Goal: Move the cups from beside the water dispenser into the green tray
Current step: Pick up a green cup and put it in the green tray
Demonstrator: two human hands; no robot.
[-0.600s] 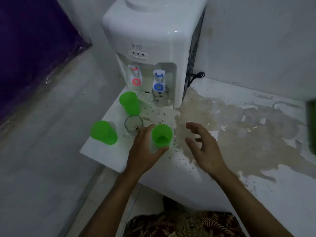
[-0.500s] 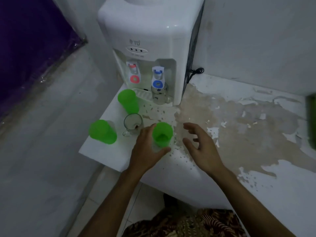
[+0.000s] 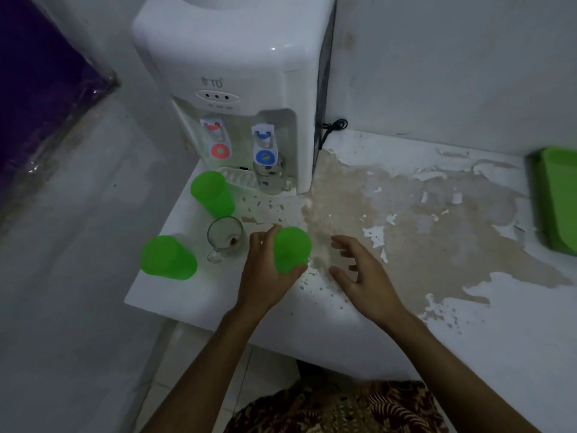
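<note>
- Left hand point(image 3: 265, 276) is wrapped around the nearest green cup point(image 3: 292, 249), thumb on its near side and fingers on the far side; right hand point(image 3: 359, 270) is empty, half open with spread fingers, just beside the cup at its 3 o'clock.
- This cup stands near the middle of the surface point(image 3: 406, 307), at 6 o'clock from the water dispenser point(image 3: 243, 98).
- Its long axis is about vertical; whether the mouth or the base faces up I cannot tell.
- Two more green cups point(image 3: 212, 192) point(image 3: 167, 257) and a glass mug point(image 3: 224, 237) are at its 9 to 11 o'clock; another glass point(image 3: 270, 178) is under the blue tap.
- Risk, in my judgement: the mug is very near the left knuckles, so a careless lift may knock it. The smooth cup may also slip from a one-hand grip.
- Green tray point(image 3: 555, 201) is well apart, at 3 o'clock, so the carry is long.
</note>
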